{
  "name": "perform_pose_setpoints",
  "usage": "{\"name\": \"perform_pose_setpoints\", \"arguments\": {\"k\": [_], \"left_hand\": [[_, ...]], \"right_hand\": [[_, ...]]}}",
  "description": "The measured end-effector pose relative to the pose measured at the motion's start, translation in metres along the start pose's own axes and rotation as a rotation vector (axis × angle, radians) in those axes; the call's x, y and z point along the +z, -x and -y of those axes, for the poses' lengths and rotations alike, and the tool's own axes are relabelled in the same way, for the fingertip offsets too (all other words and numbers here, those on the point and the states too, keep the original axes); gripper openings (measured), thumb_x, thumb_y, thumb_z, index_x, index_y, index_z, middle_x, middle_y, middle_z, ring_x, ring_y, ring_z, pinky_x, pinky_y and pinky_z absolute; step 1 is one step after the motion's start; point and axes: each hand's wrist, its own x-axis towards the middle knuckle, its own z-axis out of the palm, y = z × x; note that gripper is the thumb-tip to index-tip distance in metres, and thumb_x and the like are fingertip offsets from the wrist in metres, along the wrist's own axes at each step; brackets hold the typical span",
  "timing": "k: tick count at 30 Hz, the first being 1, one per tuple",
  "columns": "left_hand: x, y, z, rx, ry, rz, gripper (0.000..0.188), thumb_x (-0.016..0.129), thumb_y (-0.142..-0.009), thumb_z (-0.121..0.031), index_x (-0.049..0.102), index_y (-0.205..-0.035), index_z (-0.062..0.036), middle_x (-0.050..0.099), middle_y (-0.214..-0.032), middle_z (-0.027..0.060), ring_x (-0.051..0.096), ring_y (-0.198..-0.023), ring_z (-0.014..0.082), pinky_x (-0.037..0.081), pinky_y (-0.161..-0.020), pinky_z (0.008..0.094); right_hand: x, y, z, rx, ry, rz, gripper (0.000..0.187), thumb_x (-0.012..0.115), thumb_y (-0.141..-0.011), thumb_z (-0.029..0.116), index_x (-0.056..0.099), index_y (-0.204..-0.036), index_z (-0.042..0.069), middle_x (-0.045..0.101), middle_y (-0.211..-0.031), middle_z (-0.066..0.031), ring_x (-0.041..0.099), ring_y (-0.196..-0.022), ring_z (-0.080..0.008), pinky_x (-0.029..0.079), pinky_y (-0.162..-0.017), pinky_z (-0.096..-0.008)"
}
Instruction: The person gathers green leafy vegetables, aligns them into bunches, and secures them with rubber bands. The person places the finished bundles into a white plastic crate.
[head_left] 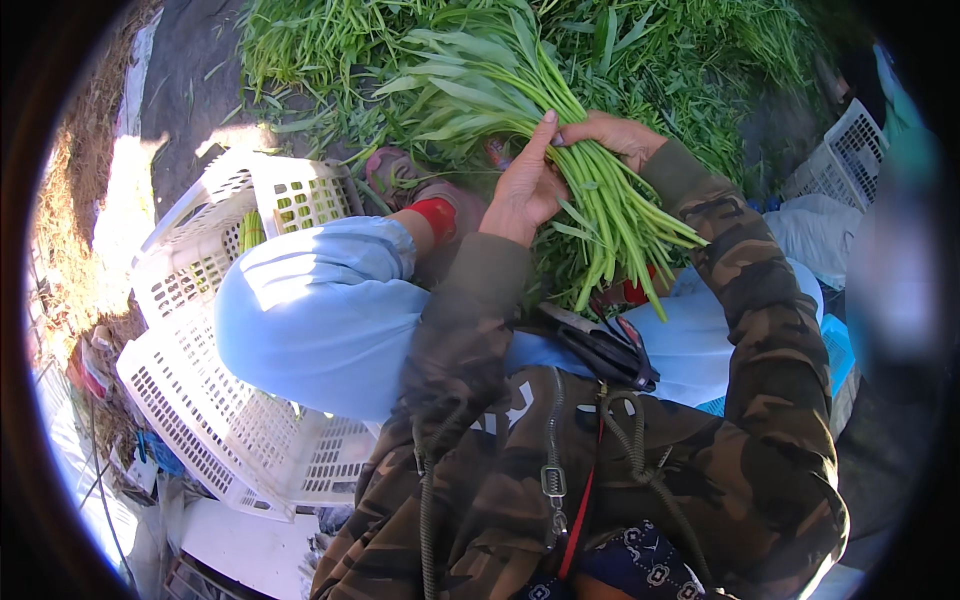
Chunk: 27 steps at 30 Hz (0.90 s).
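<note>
Above my lap I hold a bunch of water spinach (610,215) with both hands. Its long pale green stems slant down to the right, and its narrow leaves (470,80) fan out to the upper left. My left hand (530,185) is closed on the near left side of the bunch, thumb up against the stems. Gripping from the far right side is my right hand (615,138), its thumb and fingers around the stems close to the left thumb. The palm sides of both hands are partly hidden by the greens.
A heap of loose greens (680,60) spreads over the ground ahead. White perforated plastic crates (215,400) stand at my left, with some greens inside one. Another white crate (845,150) is at the far right. A black object (605,350), unclear in kind, lies in my lap.
</note>
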Motion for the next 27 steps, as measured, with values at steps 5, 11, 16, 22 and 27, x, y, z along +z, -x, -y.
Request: {"name": "perform_pose_setpoints", "arguments": {"k": [5, 11, 16, 22, 27], "left_hand": [[0.008, 0.006, 0.007, 0.142, -0.206, -0.007, 0.047, 0.070, -0.086, -0.029, 0.050, -0.119, -0.0027, 0.058, -0.111, 0.0092, 0.058, -0.102, 0.0230, 0.051, -0.088, 0.0405], [0.048, 0.031, 0.026, 0.394, -0.515, -0.220, 0.058, 0.072, -0.083, -0.027, 0.043, -0.119, 0.0074, 0.057, -0.107, 0.0151, 0.060, -0.095, 0.0244, 0.053, -0.078, 0.0385], [0.089, 0.075, 0.022, 0.333, -0.595, -0.214, 0.042, 0.068, -0.087, -0.022, 0.053, -0.115, 0.0052, 0.061, -0.106, 0.0133, 0.061, -0.096, 0.0216, 0.051, -0.081, 0.0374], [0.104, 0.097, 0.021, 0.386, -0.822, 0.071, 0.043, 0.070, -0.084, -0.031, 0.059, -0.110, 0.0014, 0.064, -0.099, 0.0102, 0.062, -0.089, 0.0201, 0.052, -0.078, 0.0349], [0.120, 0.115, 0.019, 0.722, -1.320, -0.082, 0.053, 0.068, -0.083, -0.048, 0.065, -0.097, 0.0031, 0.064, -0.088, 0.0078, 0.055, -0.079, 0.0155, 0.045, -0.072, 0.0301]], "right_hand": [[0.010, 0.009, -0.004, -0.099, 0.120, -0.058, 0.025, 0.066, -0.083, 0.022, 0.063, -0.092, -0.002, 0.066, -0.075, -0.0085, 0.062, -0.051, -0.0126, 0.052, -0.042, -0.0254], [0.010, 0.025, 0.005, -0.120, 0.314, -0.114, 0.030, 0.060, -0.085, 0.032, 0.063, -0.094, 0.004, 0.066, -0.076, -0.0045, 0.057, -0.043, -0.0080, 0.042, -0.030, -0.0220], [0.036, 0.064, 0.025, -0.189, 0.242, -0.024, 0.028, 0.063, -0.087, 0.022, 0.061, -0.105, 0.001, 0.066, -0.089, -0.0081, 0.066, -0.072, -0.0142, 0.058, -0.060, -0.0294], [0.044, 0.102, 0.027, -0.319, 0.061, 0.085, 0.030, 0.062, -0.085, 0.021, 0.060, -0.104, -0.003, 0.069, -0.089, -0.0131, 0.068, -0.066, -0.0188, 0.059, -0.058, -0.0310], [0.054, 0.140, 0.026, -0.430, -0.038, 0.132, 0.031, 0.065, -0.085, 0.020, 0.061, -0.105, -0.003, 0.069, -0.090, -0.0133, 0.069, -0.068, -0.0187, 0.059, -0.061, -0.0315]]}}
